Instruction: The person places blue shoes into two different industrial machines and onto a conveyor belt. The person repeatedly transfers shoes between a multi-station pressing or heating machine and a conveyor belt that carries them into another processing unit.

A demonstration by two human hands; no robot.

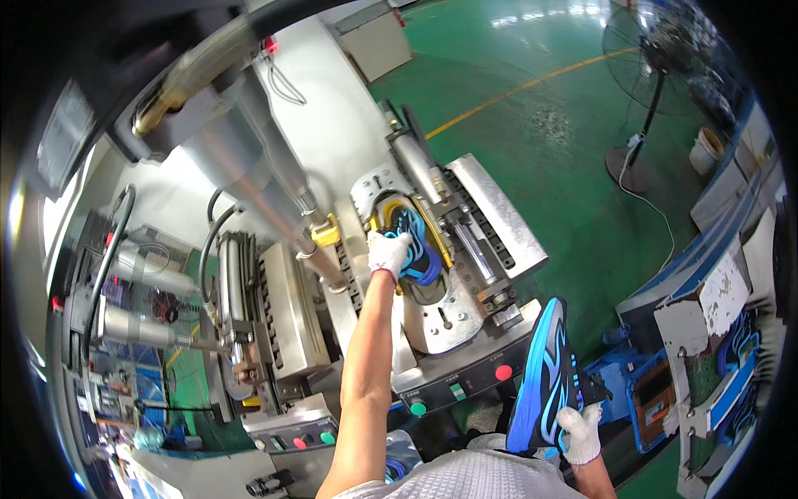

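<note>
My left hand (pixel 388 252), in a white knit glove, reaches forward and grips a blue and black sports shoe (pixel 416 240) by its upper. That shoe sits in the oval well of a metal sole-press fixture (pixel 436 327), between yellow pads (pixel 439 240). My fingers hide part of its laces and collar. Low on the right, my gloved right hand (pixel 580 430) holds a second blue and black shoe (pixel 545 380) near its opening. This shoe is tilted on its side, toe pointing away from me, with its blue midsole facing left.
Steel press columns (pixel 268 181) rise left of the fixture, and a pneumatic cylinder (pixel 418 159) flanks its right. A control panel with a red button (pixel 504 373) and green button (pixel 418 408) lines the front. At right stand a rack with shoes (pixel 739 374) and a pedestal fan (pixel 651 93).
</note>
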